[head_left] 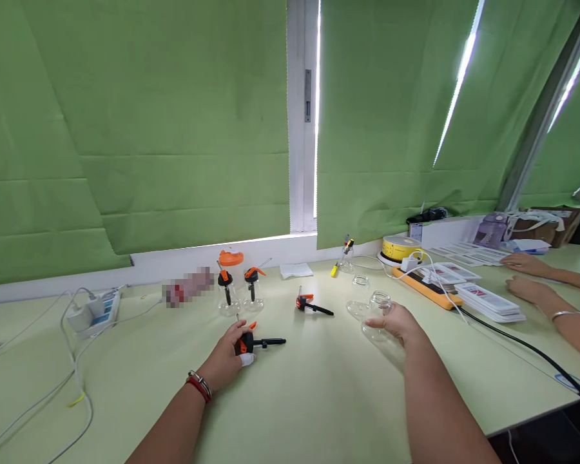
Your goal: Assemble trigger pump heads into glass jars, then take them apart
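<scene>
My left hand (232, 351) is closed around a black and orange sprayer head (247, 343), whose black tube points right over the table. Far to the right, my right hand (397, 324) grips a clear glass bottle (379, 309) with no top on it. Just behind that bottle stands another clear open bottle (360, 293). A second sprayer head (314, 305) lies on its side between my hands. Behind my left hand are two bottles fitted with sprayer heads, one at left (225, 293) and one at right (252, 293).
A power strip (96, 312) with cables sits at left, near an orange-lidded jar (231, 259). An orange power strip (425, 288), yellow round case (401, 248) and stacked white cards (487, 301) are at right. Another person's hands (531, 287) rest beyond. A paper (296, 270) lies behind.
</scene>
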`<action>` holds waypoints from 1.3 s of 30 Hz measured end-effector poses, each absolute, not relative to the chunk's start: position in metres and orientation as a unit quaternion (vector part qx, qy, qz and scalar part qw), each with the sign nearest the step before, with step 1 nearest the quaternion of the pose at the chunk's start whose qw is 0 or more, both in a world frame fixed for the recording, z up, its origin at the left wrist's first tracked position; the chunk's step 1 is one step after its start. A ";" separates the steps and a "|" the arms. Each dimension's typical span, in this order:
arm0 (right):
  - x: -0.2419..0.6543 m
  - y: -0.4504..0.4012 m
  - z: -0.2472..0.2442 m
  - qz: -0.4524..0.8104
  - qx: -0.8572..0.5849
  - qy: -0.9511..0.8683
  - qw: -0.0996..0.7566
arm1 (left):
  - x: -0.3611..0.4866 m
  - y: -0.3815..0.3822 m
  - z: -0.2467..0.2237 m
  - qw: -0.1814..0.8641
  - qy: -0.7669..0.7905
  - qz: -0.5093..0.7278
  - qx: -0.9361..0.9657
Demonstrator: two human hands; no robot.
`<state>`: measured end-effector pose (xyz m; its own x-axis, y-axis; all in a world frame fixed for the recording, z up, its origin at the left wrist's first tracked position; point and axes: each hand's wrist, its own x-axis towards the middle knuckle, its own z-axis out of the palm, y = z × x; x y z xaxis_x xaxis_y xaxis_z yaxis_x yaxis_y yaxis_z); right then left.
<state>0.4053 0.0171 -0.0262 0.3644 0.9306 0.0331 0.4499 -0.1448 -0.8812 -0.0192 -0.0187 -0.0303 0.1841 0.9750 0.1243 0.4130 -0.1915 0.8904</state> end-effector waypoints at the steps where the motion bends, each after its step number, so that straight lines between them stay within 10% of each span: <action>1: 0.402 0.014 -0.022 0.300 -0.703 -0.492 0.418 | -0.021 -0.018 -0.032 0.376 0.515 0.383 0.669; 11: 0.349 0.000 -0.006 0.350 -0.611 -0.655 0.273 | -0.030 -0.017 -0.037 0.404 0.507 0.420 0.636; 27: 0.270 0.003 -0.018 0.107 -0.532 -0.783 0.305 | -0.032 -0.021 -0.026 0.457 0.491 0.494 0.553; 39: 0.274 -0.001 -0.018 0.216 -0.519 -0.772 0.297 | -0.031 -0.025 -0.024 0.506 0.465 0.501 0.526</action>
<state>0.2736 -0.0008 -0.0185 -0.2843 0.9297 0.2342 0.6735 0.3675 -0.6414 -0.0310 -0.0247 -0.0245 0.0655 0.9963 0.0556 -0.0185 -0.0545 0.9983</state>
